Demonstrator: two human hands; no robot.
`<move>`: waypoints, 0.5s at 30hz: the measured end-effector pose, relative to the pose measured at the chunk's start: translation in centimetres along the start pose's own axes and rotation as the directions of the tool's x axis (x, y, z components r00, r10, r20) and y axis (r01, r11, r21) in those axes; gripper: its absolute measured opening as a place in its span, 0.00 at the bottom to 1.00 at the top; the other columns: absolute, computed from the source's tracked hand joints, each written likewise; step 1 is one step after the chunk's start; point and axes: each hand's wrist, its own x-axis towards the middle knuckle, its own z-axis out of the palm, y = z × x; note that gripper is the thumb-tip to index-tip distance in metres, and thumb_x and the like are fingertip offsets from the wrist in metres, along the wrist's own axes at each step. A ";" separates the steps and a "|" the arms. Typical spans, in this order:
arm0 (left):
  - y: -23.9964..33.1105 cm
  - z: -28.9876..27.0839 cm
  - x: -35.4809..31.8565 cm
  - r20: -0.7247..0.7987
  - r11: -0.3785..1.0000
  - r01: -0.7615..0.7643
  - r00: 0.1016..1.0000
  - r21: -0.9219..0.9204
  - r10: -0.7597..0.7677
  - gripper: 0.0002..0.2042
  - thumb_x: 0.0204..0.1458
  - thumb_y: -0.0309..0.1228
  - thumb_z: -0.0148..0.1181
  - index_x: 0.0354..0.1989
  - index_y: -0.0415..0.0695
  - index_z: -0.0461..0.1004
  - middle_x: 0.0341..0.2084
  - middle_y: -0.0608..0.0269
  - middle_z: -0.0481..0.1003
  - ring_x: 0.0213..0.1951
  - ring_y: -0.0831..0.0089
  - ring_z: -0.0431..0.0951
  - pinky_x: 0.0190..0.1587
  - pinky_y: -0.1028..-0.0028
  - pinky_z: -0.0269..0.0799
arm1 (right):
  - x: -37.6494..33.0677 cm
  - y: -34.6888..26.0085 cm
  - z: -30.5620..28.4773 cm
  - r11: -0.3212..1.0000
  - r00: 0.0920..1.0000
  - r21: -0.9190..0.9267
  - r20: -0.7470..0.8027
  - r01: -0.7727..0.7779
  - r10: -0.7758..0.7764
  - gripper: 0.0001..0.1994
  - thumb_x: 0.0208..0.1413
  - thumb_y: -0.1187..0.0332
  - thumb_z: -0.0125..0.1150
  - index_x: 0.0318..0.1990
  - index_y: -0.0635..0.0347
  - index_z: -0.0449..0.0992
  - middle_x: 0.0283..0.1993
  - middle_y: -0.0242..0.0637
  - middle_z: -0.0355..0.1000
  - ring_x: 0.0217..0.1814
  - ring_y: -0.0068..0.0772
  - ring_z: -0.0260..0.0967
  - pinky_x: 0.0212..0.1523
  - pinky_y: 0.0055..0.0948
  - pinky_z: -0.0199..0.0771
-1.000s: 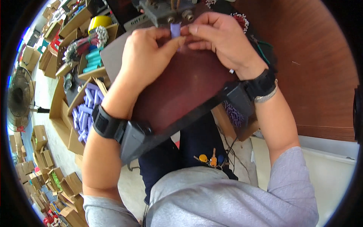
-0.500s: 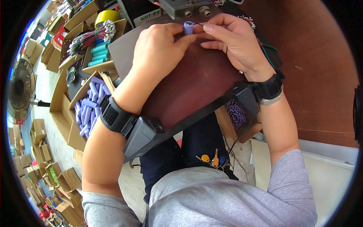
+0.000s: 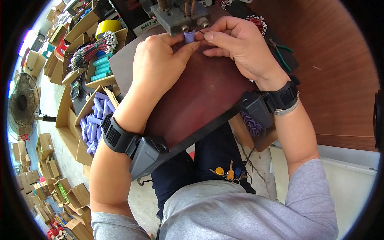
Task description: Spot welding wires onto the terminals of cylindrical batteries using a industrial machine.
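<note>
My left hand (image 3: 162, 56) pinches a short purple cylindrical battery cell (image 3: 189, 37) upright between thumb and fingers. The cell's top sits right by the underside of a dark metal machine head (image 3: 172, 20), which has two copper-coloured rods; whether they touch, I cannot tell. With thumb and forefinger pressed together, my right hand (image 3: 240, 46) holds a thin dark wire (image 3: 199, 31) that leads to the cell's top. The wire's end is hidden by the machine head. Both hands are above the dark red work plate (image 3: 196, 96).
To the left, a cardboard box holds purple cells (image 3: 95, 120); another has teal cells (image 3: 102, 68) beside a bundle of wires (image 3: 90, 52). A yellow tape roll (image 3: 108, 28) lies behind. Green-handled pliers (image 3: 285, 60) and more wires (image 3: 258, 25) are at right. A fan (image 3: 23, 105) stands far left.
The cell and wire have moved in closer under the machine head, both hands going with them. The whole view has also shifted slightly. Both grips stay the same.
</note>
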 end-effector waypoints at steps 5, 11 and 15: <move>-0.2 0.0 0.0 0.023 0.998 0.067 0.997 0.022 -0.067 0.14 0.38 0.41 0.60 0.28 0.43 0.77 0.15 0.54 0.71 0.21 0.59 0.73 0.26 0.69 0.68 | 0.0 -0.1 0.2 1.000 1.000 -0.005 -0.010 0.004 -0.004 0.06 0.48 0.72 0.56 0.31 0.68 0.70 0.30 0.36 0.68 0.31 0.22 0.67 0.32 0.21 0.72; -0.1 0.0 -0.1 0.025 0.999 0.049 0.998 0.003 -0.049 0.15 0.38 0.41 0.60 0.28 0.40 0.76 0.14 0.54 0.71 0.20 0.60 0.73 0.25 0.70 0.68 | -0.1 0.1 0.0 0.999 1.000 -0.038 0.002 0.024 -0.024 0.07 0.47 0.72 0.56 0.30 0.68 0.69 0.29 0.36 0.68 0.31 0.22 0.67 0.32 0.21 0.72; -0.2 -0.2 -0.1 0.068 0.994 0.108 0.992 0.030 -0.110 0.16 0.38 0.41 0.61 0.29 0.40 0.76 0.15 0.54 0.71 0.21 0.61 0.73 0.25 0.70 0.68 | 0.0 0.1 0.2 0.998 1.000 -0.054 -0.006 0.030 -0.031 0.07 0.47 0.72 0.56 0.29 0.68 0.70 0.28 0.36 0.68 0.29 0.21 0.67 0.31 0.20 0.72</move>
